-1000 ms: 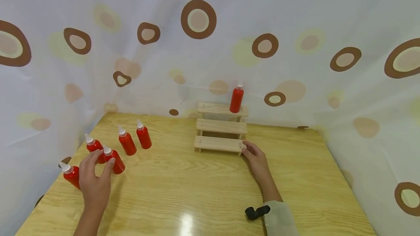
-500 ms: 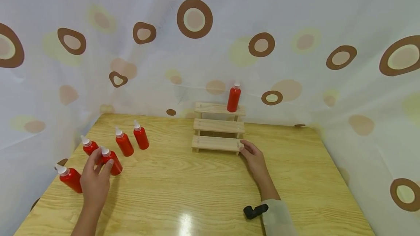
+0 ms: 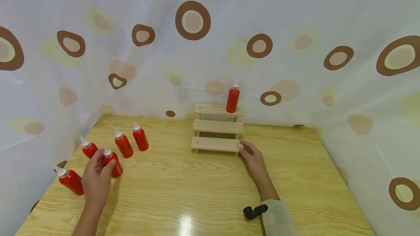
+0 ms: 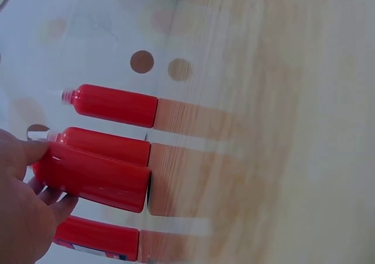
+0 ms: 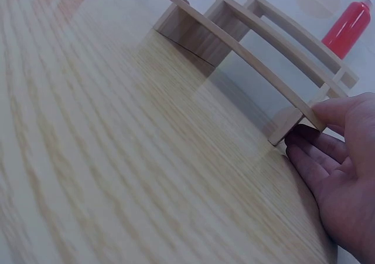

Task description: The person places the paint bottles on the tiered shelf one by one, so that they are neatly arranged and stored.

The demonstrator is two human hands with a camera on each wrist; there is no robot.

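Note:
In the head view my left hand holds a red squeeze bottle with a white pointed cap near its top. The left wrist view has thumb and fingers on either side of that bottle. Several matching bottles stand around it: one red bottle at the near left, others behind. At the right end of a three-step wooden stand, my right hand grips the lowest step, thumb on the board in the right wrist view. Another red bottle stands upright on the right of the top step.
The stand is at the back of a wood-grain table, against a white curtain with brown rings that also hangs along both sides. A small black clip-like piece is by my right sleeve.
My left fingers have drawn in around the bottle, and it leans a little less. My right hand stays on the stand. The head view has shifted slightly.

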